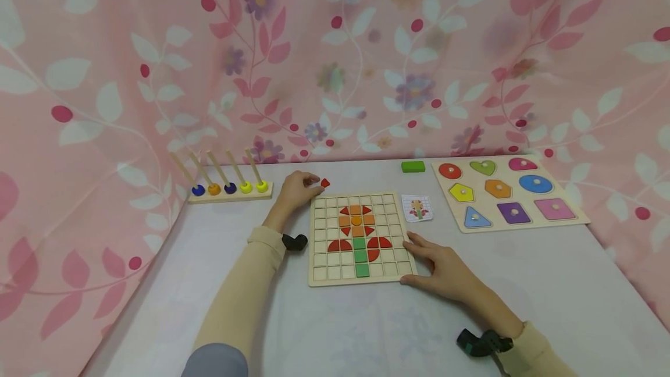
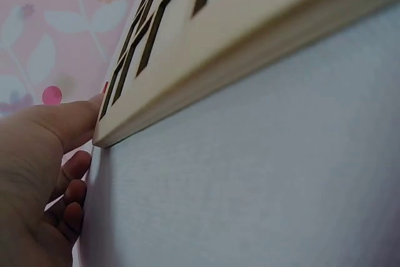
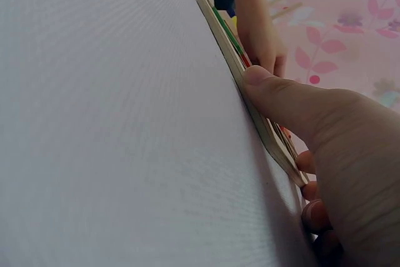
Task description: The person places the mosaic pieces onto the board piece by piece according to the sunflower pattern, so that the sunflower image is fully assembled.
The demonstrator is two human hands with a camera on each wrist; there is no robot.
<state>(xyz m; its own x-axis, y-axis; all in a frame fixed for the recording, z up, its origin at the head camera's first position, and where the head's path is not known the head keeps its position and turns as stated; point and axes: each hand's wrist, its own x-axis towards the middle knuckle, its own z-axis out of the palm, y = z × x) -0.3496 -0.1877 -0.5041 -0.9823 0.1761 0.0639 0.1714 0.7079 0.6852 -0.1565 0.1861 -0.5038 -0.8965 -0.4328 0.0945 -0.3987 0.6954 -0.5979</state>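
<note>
A wooden grid board [image 1: 324, 279] lies on the table, with red, orange and green pieces set in it as a flower. Beyond its far left corner, my left hand [image 1: 297, 192] pinches a small red piece [image 1: 325, 182] at the tips of thumb and index finger. In the left wrist view, the left hand [image 2: 37, 161] is beside the board's edge, its other fingers curled. My right hand [image 1: 442, 269] grips the board's near right corner, thumb on the front edge and fingers along the right side. The right wrist view shows that thumb [image 3: 281, 95] against the rim.
A pattern card [image 1: 417, 208] lies right of the board, with a green block [image 1: 413, 166] behind it. A shape puzzle with knobs [image 1: 455, 223] is at the far right. At the left stands a peg stand with beads [image 1: 235, 195]. A floral curtain [image 1: 335, 74] hangs behind.
</note>
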